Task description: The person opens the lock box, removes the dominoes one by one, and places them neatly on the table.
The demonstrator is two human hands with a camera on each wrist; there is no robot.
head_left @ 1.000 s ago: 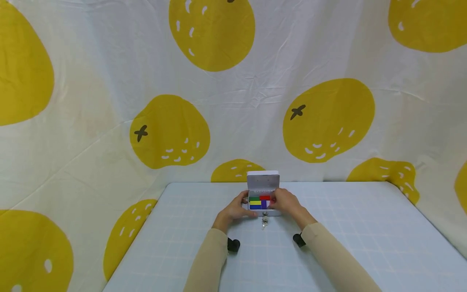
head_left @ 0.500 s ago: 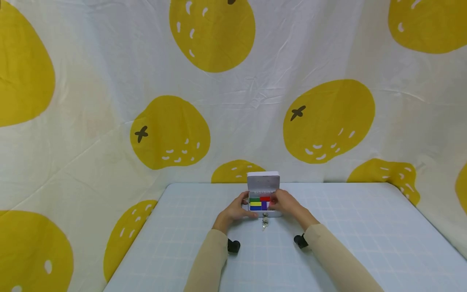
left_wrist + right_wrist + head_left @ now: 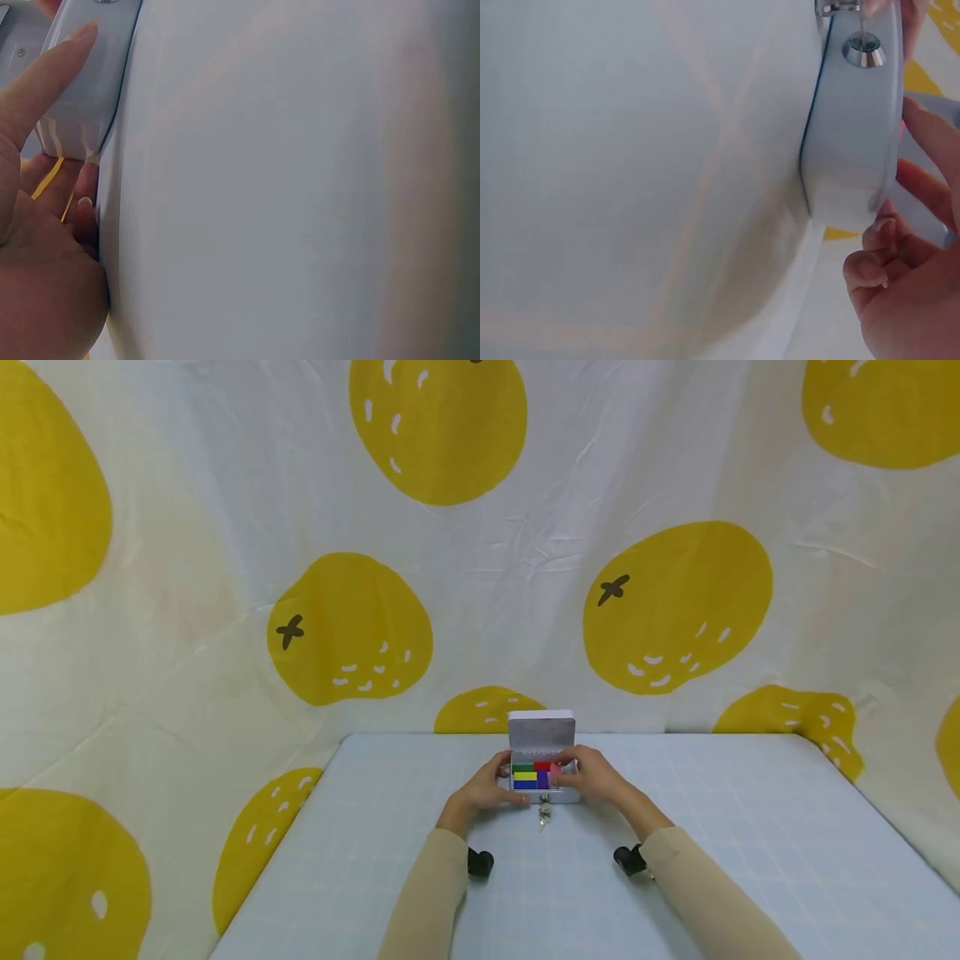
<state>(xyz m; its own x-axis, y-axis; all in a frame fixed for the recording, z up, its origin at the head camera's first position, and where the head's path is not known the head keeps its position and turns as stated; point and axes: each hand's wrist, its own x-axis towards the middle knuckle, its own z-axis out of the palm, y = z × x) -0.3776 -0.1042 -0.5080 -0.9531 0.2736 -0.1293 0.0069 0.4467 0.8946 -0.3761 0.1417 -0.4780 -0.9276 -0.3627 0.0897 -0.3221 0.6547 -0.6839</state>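
A small white metal cash box (image 3: 558,796) stands on the table with its lid (image 3: 542,735) raised. Inside lie colored blocks: green (image 3: 522,768), red (image 3: 542,766), yellow (image 3: 525,777), blue (image 3: 524,785) and purple (image 3: 542,779). My left hand (image 3: 483,789) holds the box's left end, thumb along the front wall, fingers around the side. Thumb and forefinger of my right hand (image 3: 592,777) pinch a pink block (image 3: 555,770) at the right part of the box; in the right wrist view its other fingers curl beside the box's end.
Keys (image 3: 544,815) hang from the lock (image 3: 864,51) on the front wall. The box stands near the back of the pale checked table (image 3: 420,893), in front of a white curtain (image 3: 517,635) with yellow fruit prints.
My right hand has drawn slightly up and right and its fingers have spread more. The pink block shows higher up. My left hand keeps its place on the box.
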